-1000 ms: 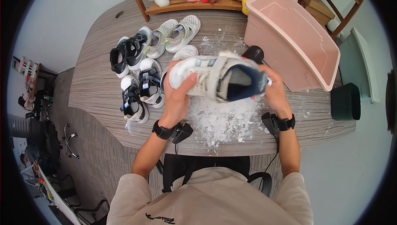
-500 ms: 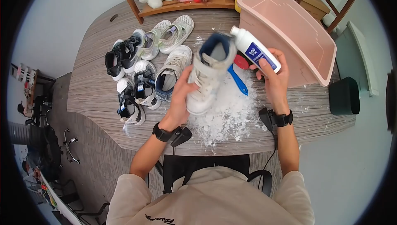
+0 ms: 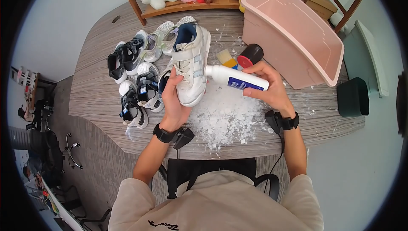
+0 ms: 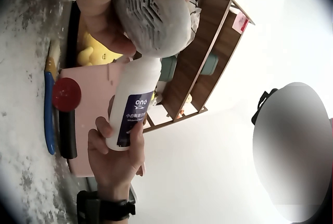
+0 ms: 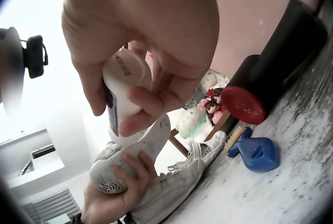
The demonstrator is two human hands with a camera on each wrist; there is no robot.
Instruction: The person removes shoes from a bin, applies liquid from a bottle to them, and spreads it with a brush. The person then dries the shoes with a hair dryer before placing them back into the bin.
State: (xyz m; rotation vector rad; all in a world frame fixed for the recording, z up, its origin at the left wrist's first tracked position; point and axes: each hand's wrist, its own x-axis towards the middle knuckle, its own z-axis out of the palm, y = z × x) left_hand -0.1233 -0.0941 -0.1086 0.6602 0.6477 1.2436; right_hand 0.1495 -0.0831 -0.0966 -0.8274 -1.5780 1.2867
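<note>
My left hand (image 3: 175, 105) grips a white sneaker (image 3: 193, 69) with a dark blue lining, raised above the table with its toe toward me. In my right hand (image 3: 276, 88) is a white plastic bottle (image 3: 221, 74) with a dark blue label, lying nearly level. The bottle's narrow end meets the sneaker's side near the sole. In the left wrist view the grooved toe end of the sole (image 4: 151, 18) covers the bottle's tip. The right wrist view shows the bottle's base (image 5: 127, 70) between thumb and fingers.
Several shoes (image 3: 148, 86) stand in pairs on the left. White flakes (image 3: 229, 122) cover the table before me. Behind the bottle lie a blue-handled brush (image 3: 225, 56) and a black hair dryer with a red end (image 3: 253, 53). A pink bin (image 3: 276, 56) stands back right.
The sneaker has turned upright and moved left, its opening now away from me. The bottle has swung level and leftward, its tip now at the sneaker's side.
</note>
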